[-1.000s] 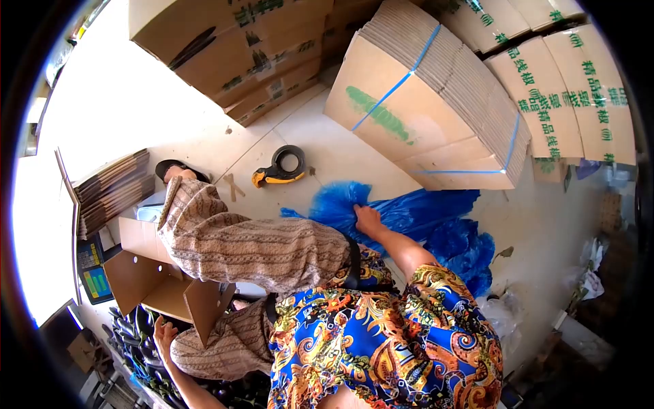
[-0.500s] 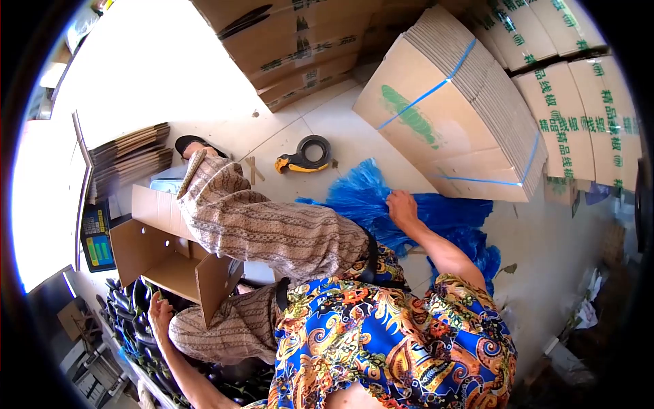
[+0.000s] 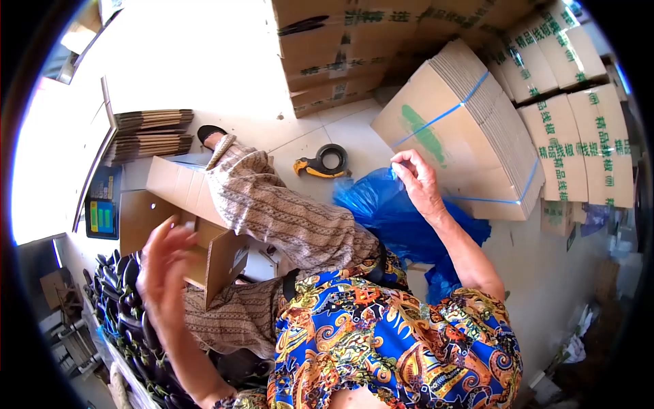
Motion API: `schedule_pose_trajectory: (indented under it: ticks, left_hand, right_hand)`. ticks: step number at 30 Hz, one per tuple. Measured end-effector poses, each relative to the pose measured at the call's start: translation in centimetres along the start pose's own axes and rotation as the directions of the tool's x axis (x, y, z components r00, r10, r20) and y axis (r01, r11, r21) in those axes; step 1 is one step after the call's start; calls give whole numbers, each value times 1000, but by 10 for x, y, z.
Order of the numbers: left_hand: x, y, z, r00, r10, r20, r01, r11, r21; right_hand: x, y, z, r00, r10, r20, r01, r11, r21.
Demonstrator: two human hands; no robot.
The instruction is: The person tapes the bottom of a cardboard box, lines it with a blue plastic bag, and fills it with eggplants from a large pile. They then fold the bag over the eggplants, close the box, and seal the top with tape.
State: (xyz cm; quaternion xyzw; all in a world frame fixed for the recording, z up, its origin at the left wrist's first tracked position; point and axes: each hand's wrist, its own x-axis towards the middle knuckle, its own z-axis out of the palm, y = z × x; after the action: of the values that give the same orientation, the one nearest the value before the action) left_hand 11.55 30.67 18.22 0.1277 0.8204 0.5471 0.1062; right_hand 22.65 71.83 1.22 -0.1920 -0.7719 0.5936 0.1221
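My right hand is raised over the floor and pinches the top edge of a blue plastic bag, which hangs from it above a heap of more blue bags. My left hand is lifted, blurred, fingers spread and empty, in front of an open cardboard box standing by my legs. Below the left hand lies a pile of dark eggplants.
A bundle of flat cartons tied with blue strap leans at the right, with stacked printed boxes behind. A tape dispenser lies on the tiled floor. A scale display and flat cardboard are at the left.
My right hand has lifted a blue bag up off the heap. My left hand rose from the eggplants into the air, and the view shifted down and right.
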Motion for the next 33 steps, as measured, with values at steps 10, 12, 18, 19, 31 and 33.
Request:
schedule_pose_trajectory:
  ticks: [10,12,18,19,31,33]
  left_hand:
    - [70,-30,181,659,328,677,-355,929,-105]
    - [69,18,146,801,126,585,-59,989,-132]
    - [65,62,25,821,-150,-551,-177,850,-496]
    - [59,49,-13,811,-49,-583,-252,871,-423]
    - [27,-20,-233,662,-122,-740,-148,946,-289]
    - [27,-64,-270,717,-50,-695,-296,881,-369]
  right_hand:
    - [-5,-159,12,840,-110,532,-18,973,230]
    - [9,-146,2,840,-218,496,57,946,318]
    - [67,2,-9,816,212,537,-204,976,-75]
    - [73,50,-7,815,296,498,-249,955,-161]
    - [-100,265,39,402,626,668,544,424,-725]
    - [-117,257,13,346,696,629,605,347,-717]
